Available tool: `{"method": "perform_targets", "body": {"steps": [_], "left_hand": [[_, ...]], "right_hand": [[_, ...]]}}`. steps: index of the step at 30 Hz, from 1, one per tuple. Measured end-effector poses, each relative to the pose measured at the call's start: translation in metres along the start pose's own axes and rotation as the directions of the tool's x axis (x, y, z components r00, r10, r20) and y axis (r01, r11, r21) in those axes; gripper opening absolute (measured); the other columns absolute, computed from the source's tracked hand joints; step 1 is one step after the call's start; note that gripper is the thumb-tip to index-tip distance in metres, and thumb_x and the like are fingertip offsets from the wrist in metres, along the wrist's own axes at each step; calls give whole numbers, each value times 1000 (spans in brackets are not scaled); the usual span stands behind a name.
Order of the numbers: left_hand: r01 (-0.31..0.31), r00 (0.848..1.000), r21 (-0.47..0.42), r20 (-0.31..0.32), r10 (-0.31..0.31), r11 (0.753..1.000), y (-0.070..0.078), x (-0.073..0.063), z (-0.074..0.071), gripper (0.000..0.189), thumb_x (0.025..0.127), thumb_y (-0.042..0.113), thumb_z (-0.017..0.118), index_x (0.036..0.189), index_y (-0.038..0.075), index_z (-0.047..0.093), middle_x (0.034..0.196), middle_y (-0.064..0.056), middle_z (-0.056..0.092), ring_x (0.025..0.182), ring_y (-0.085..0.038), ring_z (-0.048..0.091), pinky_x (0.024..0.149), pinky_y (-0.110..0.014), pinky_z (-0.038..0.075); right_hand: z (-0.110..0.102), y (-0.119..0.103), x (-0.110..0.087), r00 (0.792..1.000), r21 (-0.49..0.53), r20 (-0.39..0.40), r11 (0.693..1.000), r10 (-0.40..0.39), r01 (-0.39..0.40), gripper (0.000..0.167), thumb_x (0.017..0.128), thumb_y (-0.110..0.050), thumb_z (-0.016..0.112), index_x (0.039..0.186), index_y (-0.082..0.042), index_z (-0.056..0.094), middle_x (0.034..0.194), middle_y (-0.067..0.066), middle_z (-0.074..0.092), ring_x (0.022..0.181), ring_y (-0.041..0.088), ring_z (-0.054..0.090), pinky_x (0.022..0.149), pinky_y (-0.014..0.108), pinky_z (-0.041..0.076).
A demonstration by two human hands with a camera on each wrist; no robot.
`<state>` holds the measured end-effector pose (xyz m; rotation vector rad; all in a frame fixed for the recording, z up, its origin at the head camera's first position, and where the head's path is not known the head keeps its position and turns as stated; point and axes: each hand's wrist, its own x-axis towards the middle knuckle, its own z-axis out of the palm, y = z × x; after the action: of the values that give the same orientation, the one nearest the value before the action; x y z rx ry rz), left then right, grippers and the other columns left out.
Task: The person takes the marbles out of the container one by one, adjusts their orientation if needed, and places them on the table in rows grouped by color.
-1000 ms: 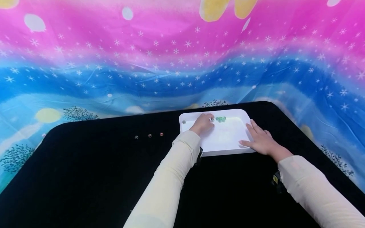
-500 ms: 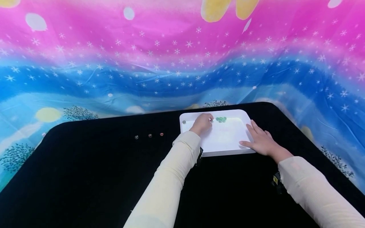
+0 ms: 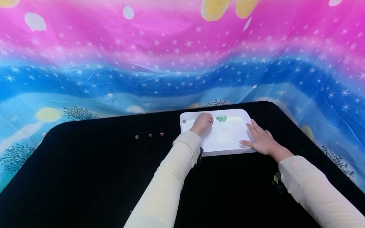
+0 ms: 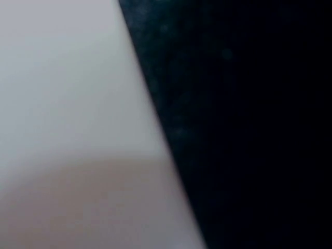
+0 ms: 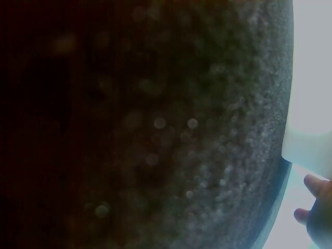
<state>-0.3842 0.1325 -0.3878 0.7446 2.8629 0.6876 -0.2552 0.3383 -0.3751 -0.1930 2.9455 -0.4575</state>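
Note:
In the head view a shallow white tray [image 3: 225, 139] lies on a black table. My left hand [image 3: 201, 123] reaches into its left half and pinches a small, pale glass marble between thumb and fingers, mostly hidden by them. Several green glass marbles [image 3: 221, 119] cluster just right of these fingertips. A single clear marble [image 3: 184, 121] sits in the tray's back left corner. My right hand [image 3: 262, 141] rests with spread fingers on the tray's right rim. The right wrist view catches a few of its fingertips beside the tray's corner [image 5: 311, 140]. Blurred white fills part of the left wrist view.
Left of the tray, three marbles stand in a row on the black tablecloth [image 3: 99, 174]: two clear ones, the farther marble [image 3: 137, 136] and the middle marble [image 3: 150, 135], and a reddish marble [image 3: 162, 134]. A patterned pink and blue curtain [image 3: 159, 63] hangs behind the table.
The left fingers have closed in slightly around the pale marble, which shows less now. My right hand and the tray have stayed in place.

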Motion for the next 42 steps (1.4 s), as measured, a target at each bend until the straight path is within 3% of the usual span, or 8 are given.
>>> {"method": "perform_targets", "body": {"steps": [5,10,12,17,18,21,33,42], "left_hand": [[13,1000,2,8,-13,1000,3,-1,0,16,85,6,51,95,11,63,94,-1,59,88,-14,53,76,-25,40],[-81,993,-18,-86,79,997,-39,59,51,14,76,7,57,80,20,60,80,7,58,75,-9,52,67,-23,40],[-87,994,-35,-65,85,996,-46,70,55,15,75,8,59,79,23,60,78,11,57,73,-6,51,65,-20,39],[9,1000,-53,18,-8,999,-6,4,-2,14,82,8,57,94,14,62,91,3,59,85,-10,52,73,-21,40],[8,1000,-60,6,-8,998,1,-9,-11,14,83,8,56,95,12,62,92,1,59,85,-12,52,72,-20,39],[14,1000,-90,-5,-15,996,8,-29,-26,14,84,8,55,96,10,61,93,-1,58,85,-13,52,69,-17,38],[-97,995,-90,11,98,991,0,-44,-35,13,83,10,56,96,10,60,88,1,57,82,-9,51,71,-18,38],[-90,996,-184,-7,90,979,-12,-60,-46,14,85,13,56,98,9,59,88,2,56,83,-10,52,70,-20,41]], "right_hand": [[-1,-1,0,1000,3,-5,1000,-6,6,91,81,-59,41,136,5,6,139,24,-11,123,43,0,89,63,2],[-1,0,0,1000,14,1,1000,-6,6,89,82,-56,42,136,5,6,139,24,-11,123,43,-1,88,63,2],[-1,0,-1,1000,18,3,1000,-6,6,89,82,-56,43,136,5,6,139,24,-11,123,43,-1,88,63,1],[-1,-1,-1,1000,16,3,1000,-15,15,90,81,-58,41,136,5,6,138,24,-10,123,44,0,88,64,2],[-1,-1,-1,1000,13,4,1000,-16,16,91,81,-58,41,136,5,6,138,25,-10,123,44,0,88,64,2],[-1,-1,-1,1000,4,4,1000,-16,16,92,80,-60,40,136,5,6,138,25,-10,123,44,0,88,64,2],[0,0,-3,1000,15,5,1000,-20,20,91,81,-58,41,135,6,4,138,25,-12,123,44,-1,87,64,0],[0,1,0,1000,16,7,1000,-22,21,93,81,-60,40,135,6,3,138,26,-12,123,45,-1,87,64,1]]}}
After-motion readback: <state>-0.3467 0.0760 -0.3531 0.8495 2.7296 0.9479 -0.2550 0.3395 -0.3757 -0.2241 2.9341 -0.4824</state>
